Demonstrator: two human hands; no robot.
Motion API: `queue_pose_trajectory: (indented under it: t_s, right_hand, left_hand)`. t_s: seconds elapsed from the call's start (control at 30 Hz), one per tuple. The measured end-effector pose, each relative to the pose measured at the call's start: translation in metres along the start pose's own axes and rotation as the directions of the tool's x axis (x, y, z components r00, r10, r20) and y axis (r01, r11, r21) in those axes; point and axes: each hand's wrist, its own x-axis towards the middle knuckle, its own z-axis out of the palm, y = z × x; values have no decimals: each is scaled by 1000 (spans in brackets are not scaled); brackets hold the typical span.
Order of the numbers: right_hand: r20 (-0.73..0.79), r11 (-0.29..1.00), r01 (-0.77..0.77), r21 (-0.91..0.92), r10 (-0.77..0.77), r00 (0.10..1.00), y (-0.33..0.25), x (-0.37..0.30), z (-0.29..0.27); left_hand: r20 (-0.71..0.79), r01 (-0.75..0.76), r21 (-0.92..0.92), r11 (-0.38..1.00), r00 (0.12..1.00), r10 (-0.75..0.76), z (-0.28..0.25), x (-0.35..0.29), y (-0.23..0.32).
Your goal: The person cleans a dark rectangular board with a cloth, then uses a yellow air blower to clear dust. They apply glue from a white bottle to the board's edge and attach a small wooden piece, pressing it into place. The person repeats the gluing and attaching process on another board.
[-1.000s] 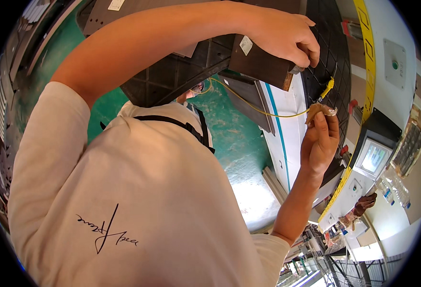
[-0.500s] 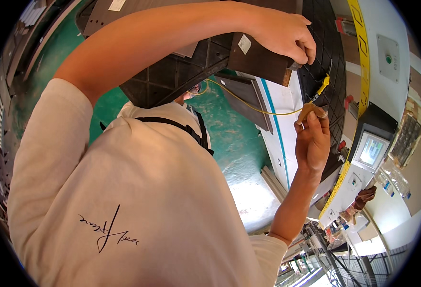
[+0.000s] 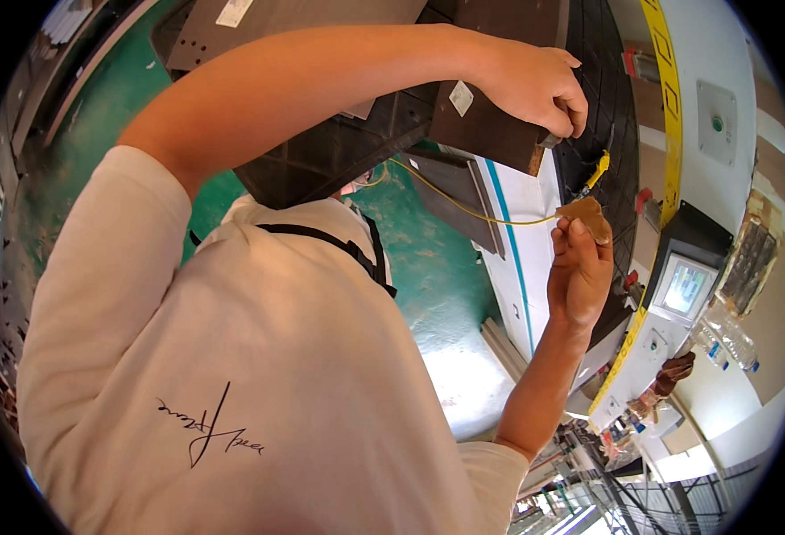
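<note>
My left hand [image 3: 540, 89] reaches over the corner of a dark brown board [image 3: 491, 129], its fingers closed on a small dark block [image 3: 549, 139] at the board's edge. The board's narrow end shows a lighter brown core, and a white label is stuck on its face. Lower down, my right hand [image 3: 580, 276] is raised with thumb and fingers pinching a thin, creased brown piece [image 3: 586, 217]; whether it is sandpaper or another sheet, I cannot tell. Just beyond the piece lies a yellow-tipped air nozzle [image 3: 598, 171], on the black ribbed surface [image 3: 620, 107].
A yellow hose [image 3: 464, 210] crosses below the board. Other brown panels [image 3: 268, 27] lie at the top, on black ribbed supports. At right runs a white machine with a yellow-marked rail [image 3: 669, 107] and a small screen [image 3: 685, 285]. Plastic bottles [image 3: 727, 339] stand nearby. The floor [image 3: 428, 267] is green.
My right hand has turned the brown piece, so more of its flat face shows. My left hand stays on the block at the board's corner; the whole view has shifted slightly.
</note>
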Motion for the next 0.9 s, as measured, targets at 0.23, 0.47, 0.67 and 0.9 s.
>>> queue_pose_trajectory:
  t_s: [0.23, 0.47, 0.67, 0.9]
  right_hand:
    - [-160, 980, -22, 196, 54, 986, 71, -33, -46]
    - [-518, 764, -69, 642, 498, 696, 323, -180, -60]
    - [-617, 568, 243, 786, 697, 366, 461, -358, 24]
    - [-388, 340, 324, 883, 917, 96, 598, -498, 91]
  left_hand:
    - [119, -29, 120, 992, 993, 15, -9, 1, -3]
    - [417, -206, 303, 931, 906, 65, -43, 13, 6]
    - [619, -334, 493, 803, 783, -55, -73, 31, 2]
    - [601, -240, 656, 716, 740, -302, -91, 39, -14]
